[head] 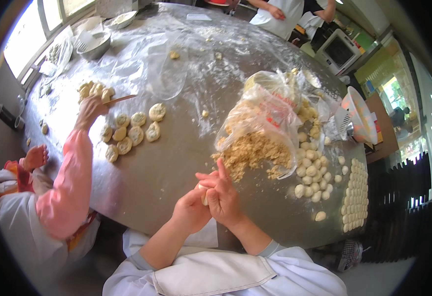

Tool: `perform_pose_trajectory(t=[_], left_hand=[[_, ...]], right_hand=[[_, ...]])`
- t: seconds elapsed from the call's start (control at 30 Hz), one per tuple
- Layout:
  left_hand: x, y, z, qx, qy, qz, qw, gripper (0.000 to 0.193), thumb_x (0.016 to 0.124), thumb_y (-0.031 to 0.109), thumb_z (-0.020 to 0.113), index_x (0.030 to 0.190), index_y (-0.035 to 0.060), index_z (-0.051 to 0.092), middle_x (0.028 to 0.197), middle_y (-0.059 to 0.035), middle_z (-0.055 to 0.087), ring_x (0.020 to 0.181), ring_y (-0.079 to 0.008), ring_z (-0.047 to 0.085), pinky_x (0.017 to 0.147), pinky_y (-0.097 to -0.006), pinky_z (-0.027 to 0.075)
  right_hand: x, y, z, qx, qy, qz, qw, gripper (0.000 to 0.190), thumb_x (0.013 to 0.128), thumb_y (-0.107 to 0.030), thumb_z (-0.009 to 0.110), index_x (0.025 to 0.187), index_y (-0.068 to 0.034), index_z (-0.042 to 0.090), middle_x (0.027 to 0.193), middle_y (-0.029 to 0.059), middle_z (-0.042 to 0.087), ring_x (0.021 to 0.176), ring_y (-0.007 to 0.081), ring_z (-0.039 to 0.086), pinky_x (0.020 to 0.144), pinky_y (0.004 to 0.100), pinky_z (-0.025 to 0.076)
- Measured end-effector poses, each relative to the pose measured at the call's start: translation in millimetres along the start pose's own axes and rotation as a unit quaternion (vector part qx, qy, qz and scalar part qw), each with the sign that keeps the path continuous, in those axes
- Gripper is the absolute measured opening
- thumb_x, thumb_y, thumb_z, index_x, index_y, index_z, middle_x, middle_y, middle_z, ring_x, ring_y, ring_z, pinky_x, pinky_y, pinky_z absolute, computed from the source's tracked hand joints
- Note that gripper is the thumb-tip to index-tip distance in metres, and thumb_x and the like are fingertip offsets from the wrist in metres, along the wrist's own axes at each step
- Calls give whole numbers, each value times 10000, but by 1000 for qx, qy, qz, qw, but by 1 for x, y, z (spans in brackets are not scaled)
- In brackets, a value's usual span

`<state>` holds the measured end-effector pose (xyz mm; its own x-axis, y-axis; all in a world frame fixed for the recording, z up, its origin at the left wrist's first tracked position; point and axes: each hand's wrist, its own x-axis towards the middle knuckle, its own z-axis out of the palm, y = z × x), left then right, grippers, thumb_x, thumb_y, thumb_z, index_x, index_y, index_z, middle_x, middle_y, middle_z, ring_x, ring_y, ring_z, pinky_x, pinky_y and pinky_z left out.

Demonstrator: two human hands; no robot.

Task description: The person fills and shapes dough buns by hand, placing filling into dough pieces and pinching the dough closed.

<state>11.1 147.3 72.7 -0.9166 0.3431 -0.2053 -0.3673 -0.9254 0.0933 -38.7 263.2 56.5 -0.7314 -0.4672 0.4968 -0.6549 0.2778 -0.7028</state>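
My left hand [191, 210] and my right hand [224, 202] meet over the near edge of the metal table. Between them is a small pale piece of dough [204, 196], mostly covered by my fingers. My right thumb presses close to it while the right fingers stretch forward. Just beyond lies a heap of crumbly tan filling [255, 153], spilling from a clear plastic bag [264, 107] with red print. Right of the heap sits a pile of round dough balls [312, 172]. One lone ball [320, 216] lies nearer to me.
A co-worker's hand [92, 109] at left holds a flat stick [121, 99] beside dough lumps [106, 92]. Several filled dough rounds [135, 135] lie near it. Small dough pieces stand in rows [354, 196] along the right edge. A tilted plastic basin [357, 116] is behind them.
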Motion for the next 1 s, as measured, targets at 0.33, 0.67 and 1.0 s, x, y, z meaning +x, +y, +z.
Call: perform_pose_trajectory(t=[0.33,0.67,1.0], left_hand=[[14,-16,-26,232,84,68,967,382,975,78,421,1353,31,399,1278,-106,498,1150,-202,519,976,-330,444],[8,-18,-11,509,52,285,810,300,988,156,437,1250,56,546,1236,-115,543,1164,-206,508,910,-285,420],[6,-5,8,748,59,427,505,747,965,586,164,1324,22,498,1292,-229,482,1367,-331,242,1070,-431,238]], right_hand=[[-7,-8,11,-56,95,25,994,162,961,-111,490,1085,-49,573,1069,83,664,1225,322,490,1043,420,358],[8,-19,-2,280,124,246,920,488,1017,-341,364,1338,24,404,1287,193,528,1281,248,418,1062,361,328],[-7,-20,7,450,2,326,831,490,998,-404,403,1247,13,473,1308,142,514,1067,143,534,924,270,422]])
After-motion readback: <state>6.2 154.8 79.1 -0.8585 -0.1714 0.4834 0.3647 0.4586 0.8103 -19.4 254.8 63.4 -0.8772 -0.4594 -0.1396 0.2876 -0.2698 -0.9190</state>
